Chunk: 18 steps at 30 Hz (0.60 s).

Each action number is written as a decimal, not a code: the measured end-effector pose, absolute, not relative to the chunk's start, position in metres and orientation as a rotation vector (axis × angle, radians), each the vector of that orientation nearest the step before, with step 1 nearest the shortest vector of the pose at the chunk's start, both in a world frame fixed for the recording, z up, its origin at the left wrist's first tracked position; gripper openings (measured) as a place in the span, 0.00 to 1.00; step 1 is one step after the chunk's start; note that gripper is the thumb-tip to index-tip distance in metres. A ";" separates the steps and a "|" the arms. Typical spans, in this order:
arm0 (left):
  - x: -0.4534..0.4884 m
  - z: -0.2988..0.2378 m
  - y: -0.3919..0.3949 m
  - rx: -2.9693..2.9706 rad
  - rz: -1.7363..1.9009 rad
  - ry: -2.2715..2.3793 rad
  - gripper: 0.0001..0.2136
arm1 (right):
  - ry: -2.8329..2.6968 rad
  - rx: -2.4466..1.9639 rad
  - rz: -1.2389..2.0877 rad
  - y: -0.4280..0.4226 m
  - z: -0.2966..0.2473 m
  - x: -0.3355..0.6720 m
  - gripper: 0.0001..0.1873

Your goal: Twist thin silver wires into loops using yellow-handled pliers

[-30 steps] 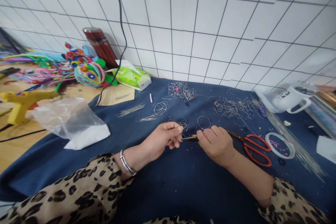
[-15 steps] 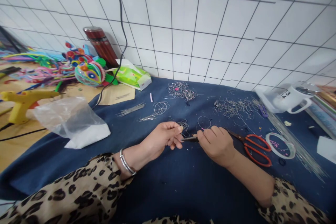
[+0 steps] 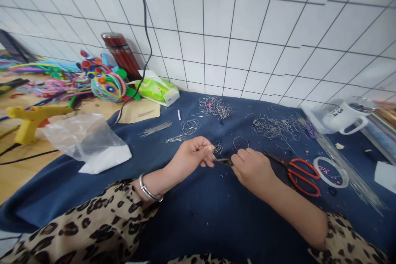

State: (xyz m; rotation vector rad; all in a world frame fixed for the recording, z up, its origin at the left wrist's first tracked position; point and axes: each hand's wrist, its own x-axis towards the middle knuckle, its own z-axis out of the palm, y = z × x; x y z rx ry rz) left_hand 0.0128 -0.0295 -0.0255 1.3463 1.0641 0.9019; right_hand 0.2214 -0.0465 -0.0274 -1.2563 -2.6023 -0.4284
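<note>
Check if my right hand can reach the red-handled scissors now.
Probably yes: the scissors lie beside the right hand on the cloth, handles uncovered, though that hand would likely need to release the pliers first.

Seeing slim, dark metal pliers point(image 3: 225, 161) pointing left, extending crosswise with handles hidden; noting thin wire point(image 3: 218, 147) curling in loose loops just beyond the tip.

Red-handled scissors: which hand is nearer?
Right. The right hand is just left of the scissors, gripping pliers; the left hand is farther left, beyond the pliers' tips.
</note>
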 end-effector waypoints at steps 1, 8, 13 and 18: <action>0.012 -0.025 -0.029 1.401 0.900 1.067 0.09 | -2.608 -1.293 -0.352 -0.047 -0.027 0.221 0.08; 0.008 -0.022 -0.031 1.773 0.887 1.029 0.09 | -2.666 -1.429 0.061 -0.046 -0.018 0.222 0.10; 0.006 -0.018 -0.032 1.988 0.871 0.999 0.09 | -2.707 -1.486 0.228 -0.045 -0.011 0.224 0.11; 0.006 -0.017 -0.034 2.173 0.843 0.954 0.08 | -2.765 -1.445 0.469 -0.041 -0.008 0.228 0.14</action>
